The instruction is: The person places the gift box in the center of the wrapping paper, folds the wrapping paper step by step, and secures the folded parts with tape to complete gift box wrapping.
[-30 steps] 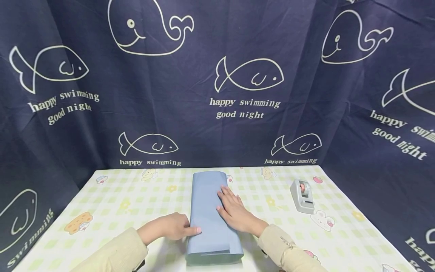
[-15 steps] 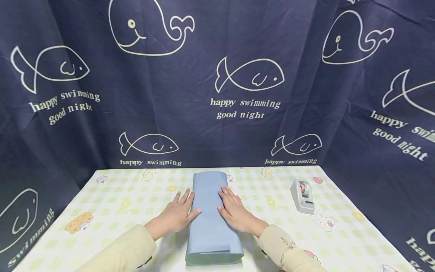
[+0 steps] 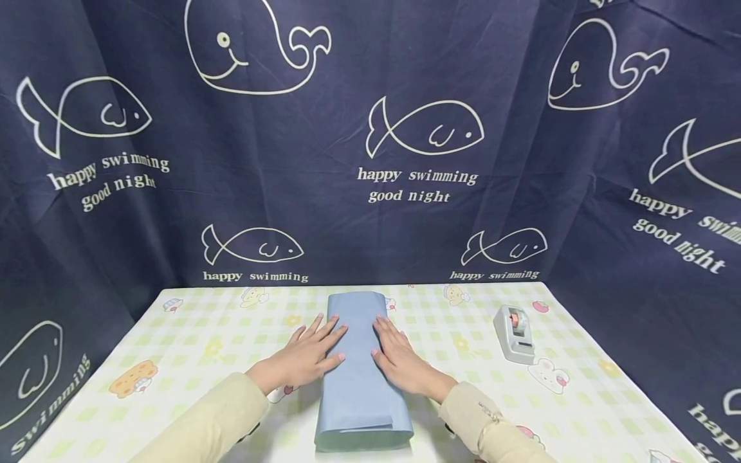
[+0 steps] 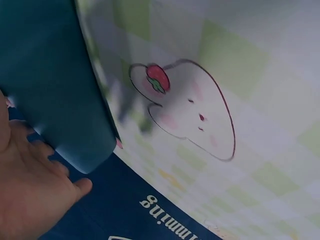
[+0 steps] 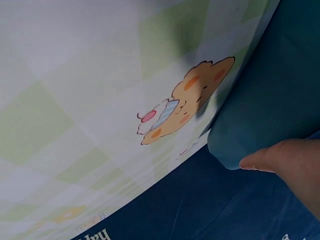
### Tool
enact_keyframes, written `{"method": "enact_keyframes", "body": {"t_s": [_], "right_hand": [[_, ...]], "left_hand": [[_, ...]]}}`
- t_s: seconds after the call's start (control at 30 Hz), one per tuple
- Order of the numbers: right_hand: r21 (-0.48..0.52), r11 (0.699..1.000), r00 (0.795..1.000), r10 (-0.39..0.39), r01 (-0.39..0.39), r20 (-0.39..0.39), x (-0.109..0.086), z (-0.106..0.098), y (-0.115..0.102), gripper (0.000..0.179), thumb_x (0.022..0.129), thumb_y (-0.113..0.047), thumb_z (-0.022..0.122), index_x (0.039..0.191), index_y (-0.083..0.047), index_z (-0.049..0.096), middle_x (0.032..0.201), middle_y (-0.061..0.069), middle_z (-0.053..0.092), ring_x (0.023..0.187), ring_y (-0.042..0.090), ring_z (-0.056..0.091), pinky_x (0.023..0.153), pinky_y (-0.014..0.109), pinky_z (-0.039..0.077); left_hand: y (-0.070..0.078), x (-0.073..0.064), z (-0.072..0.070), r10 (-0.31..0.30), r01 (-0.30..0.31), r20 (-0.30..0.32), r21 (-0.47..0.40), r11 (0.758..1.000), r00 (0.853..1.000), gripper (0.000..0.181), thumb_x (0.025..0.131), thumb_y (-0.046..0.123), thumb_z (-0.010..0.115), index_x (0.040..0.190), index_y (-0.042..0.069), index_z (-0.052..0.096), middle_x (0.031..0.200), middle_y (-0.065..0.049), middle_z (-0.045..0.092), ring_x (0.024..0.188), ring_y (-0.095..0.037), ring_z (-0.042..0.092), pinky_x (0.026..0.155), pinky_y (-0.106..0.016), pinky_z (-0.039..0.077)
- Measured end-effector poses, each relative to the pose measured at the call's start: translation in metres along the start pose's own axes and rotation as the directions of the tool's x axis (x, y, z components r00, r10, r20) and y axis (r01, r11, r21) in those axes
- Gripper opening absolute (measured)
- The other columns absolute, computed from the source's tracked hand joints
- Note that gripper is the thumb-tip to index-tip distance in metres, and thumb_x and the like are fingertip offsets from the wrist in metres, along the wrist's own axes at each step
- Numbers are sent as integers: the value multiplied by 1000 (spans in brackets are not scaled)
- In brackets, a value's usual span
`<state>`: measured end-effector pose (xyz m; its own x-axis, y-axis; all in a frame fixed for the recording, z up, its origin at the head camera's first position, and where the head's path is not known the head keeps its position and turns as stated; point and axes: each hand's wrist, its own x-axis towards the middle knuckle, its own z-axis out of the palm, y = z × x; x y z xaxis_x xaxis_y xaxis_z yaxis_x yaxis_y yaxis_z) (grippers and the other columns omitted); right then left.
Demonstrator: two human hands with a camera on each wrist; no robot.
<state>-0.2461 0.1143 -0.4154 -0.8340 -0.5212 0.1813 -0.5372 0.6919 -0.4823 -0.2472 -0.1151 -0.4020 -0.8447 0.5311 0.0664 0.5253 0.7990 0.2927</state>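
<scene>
The left hand (image 3: 303,357) lies flat, fingers straight and slightly spread, on the left edge of one blue paper-wrapped parcel (image 3: 361,373) that runs from the near edge toward the far edge at the middle of the tabletop (image 3: 191,334). The right hand (image 3: 402,360) presses the parcel's right side the same way, fingers straight; together they seem to pin the wrapping down. One tape dispenser (image 3: 514,333) sits well apart, near the right edge.
</scene>
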Motion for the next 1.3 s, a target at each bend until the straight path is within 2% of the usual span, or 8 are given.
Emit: {"method": "enact_keyframes", "body": {"t_s": [0.23,0.47,0.63,0.8,0.9,1.07,1.3], "right_hand": [[75,997,1000,-6,5,14,1,-2,2,56,98,-20,33,143,7,14,151,23,11,140,37,5,108,61,9],[154,988,1000,-15,10,27,1,-8,9,56,99,-19,33,145,4,10,151,22,12,141,34,9,110,57,8],[182,983,1000,-5,10,-31,1,-14,15,55,98,-18,35,145,1,13,150,21,19,139,32,19,111,53,14],[141,990,992,23,-5,-127,-1,-22,23,54,97,-14,40,144,0,18,148,21,24,136,36,25,110,49,22],[92,995,979,52,-35,-198,-4,-29,31,54,94,-11,45,142,1,23,146,22,29,134,37,28,109,49,23],[12,992,943,121,-123,-309,-13,-43,53,53,90,-8,50,138,4,31,139,24,38,128,40,36,106,52,27],[-2,977,874,189,-213,-448,-32,-67,90,48,86,-4,50,131,5,37,128,28,46,118,44,42,100,56,32]], "left_hand": [[-5,1,3,52,-52,-7,-12,999,999,63,94,50,36,145,15,25,153,-11,15,141,-34,11,107,-60,15],[-6,1,4,86,-86,-27,1,996,996,64,94,48,38,145,10,26,152,-15,16,140,-32,15,106,-59,17],[-7,2,5,96,-96,-41,12,995,995,65,94,48,39,144,8,28,152,-17,17,140,-32,17,106,-59,19],[-8,3,7,100,-99,-50,26,995,994,66,94,48,39,144,7,28,151,-17,19,140,-32,18,105,-59,19],[-8,3,8,102,-101,-54,32,994,993,66,94,49,39,144,7,28,151,-17,19,140,-32,18,105,-58,19],[-8,3,8,101,-99,-52,39,994,994,66,94,49,38,144,7,28,151,-16,19,140,-31,18,106,-58,19],[-7,2,7,100,-98,-50,34,995,994,66,94,48,38,143,6,28,151,-17,18,140,-32,17,106,-59,18]]}}
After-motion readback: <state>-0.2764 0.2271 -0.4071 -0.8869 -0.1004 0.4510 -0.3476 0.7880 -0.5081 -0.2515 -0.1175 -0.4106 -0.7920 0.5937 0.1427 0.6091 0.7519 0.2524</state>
